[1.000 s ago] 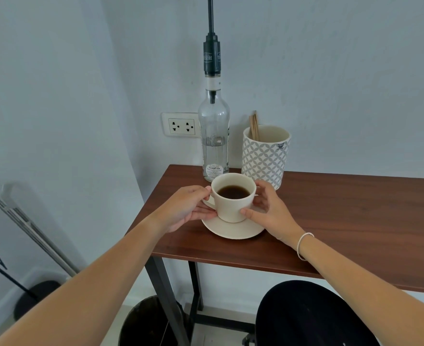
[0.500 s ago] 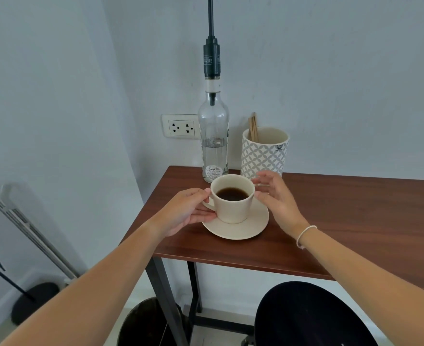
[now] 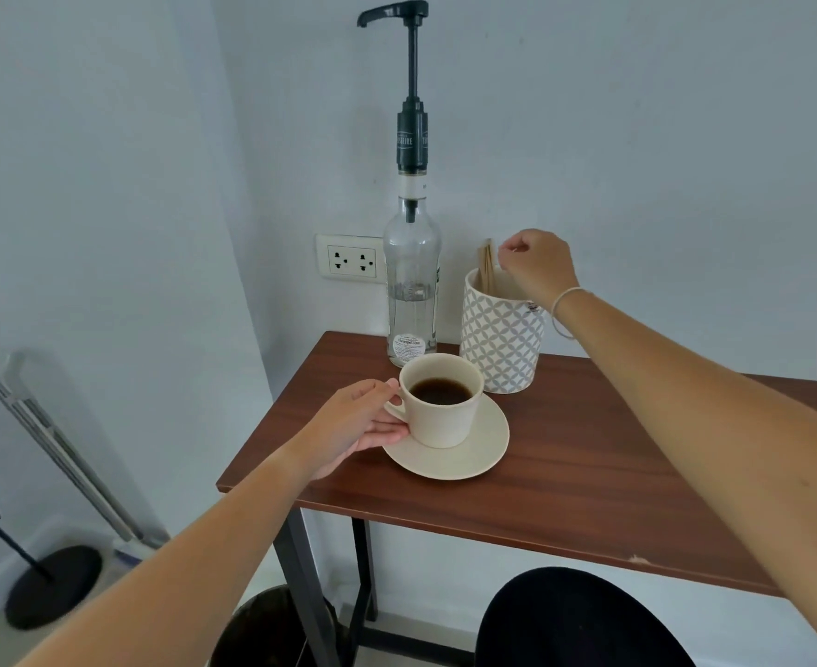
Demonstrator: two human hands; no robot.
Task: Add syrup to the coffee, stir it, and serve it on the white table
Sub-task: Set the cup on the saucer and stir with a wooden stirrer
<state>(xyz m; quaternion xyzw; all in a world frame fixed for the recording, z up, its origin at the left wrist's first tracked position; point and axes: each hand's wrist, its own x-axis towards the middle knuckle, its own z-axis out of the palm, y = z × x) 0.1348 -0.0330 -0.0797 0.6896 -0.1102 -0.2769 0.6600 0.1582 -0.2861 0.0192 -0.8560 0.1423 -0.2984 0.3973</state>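
**Right hand leaves the cup for the sticks**

Lifted off the cup since a moment ago, the right hand (image 3: 536, 267) now hangs over the patterned holder (image 3: 500, 337), fingers pinched at the top of the wooden sticks (image 3: 486, 267); whether one is truly gripped, I cannot tell. Her left hand (image 3: 363, 426) grasps the cup (image 3: 442, 406) at its handle. Coffee fills the cup, which sits on its saucer (image 3: 469, 457) on the brown table (image 3: 565, 474), just in front of the syrup bottle (image 3: 411, 291).
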